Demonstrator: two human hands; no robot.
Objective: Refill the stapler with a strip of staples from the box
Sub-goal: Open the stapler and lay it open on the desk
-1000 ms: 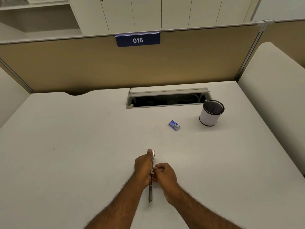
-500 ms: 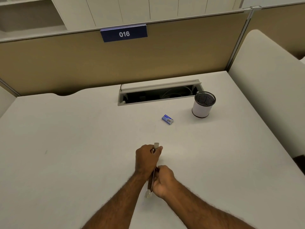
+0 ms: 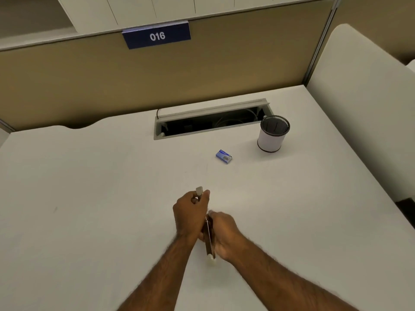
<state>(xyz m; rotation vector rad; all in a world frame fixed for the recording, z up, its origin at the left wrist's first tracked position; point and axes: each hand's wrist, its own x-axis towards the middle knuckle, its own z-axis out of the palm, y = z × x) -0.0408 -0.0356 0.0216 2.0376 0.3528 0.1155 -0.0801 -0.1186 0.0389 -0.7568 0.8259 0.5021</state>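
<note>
I hold a slim metal stapler [image 3: 208, 240] over the white desk [image 3: 89, 198], its length running toward me. My left hand [image 3: 190, 212] grips its far end, where a pale tip sticks out above my fingers. My right hand [image 3: 224, 234] is closed on the near part, which ends in a pale tip. The hands hide most of the stapler. A small blue staple box [image 3: 224, 156] lies closed on the desk beyond my hands, slightly to the right, untouched.
A white pen cup with a black mesh rim [image 3: 272, 134] stands right of the box. An open cable tray slot [image 3: 211, 120] is set in the desk behind it. A tan partition with a blue "016" sign [image 3: 156, 36] backs the desk.
My right hand slid back along the stapler toward me, and the near part now extends further from my left hand. The view shifted, so everything sits a little further left.
</note>
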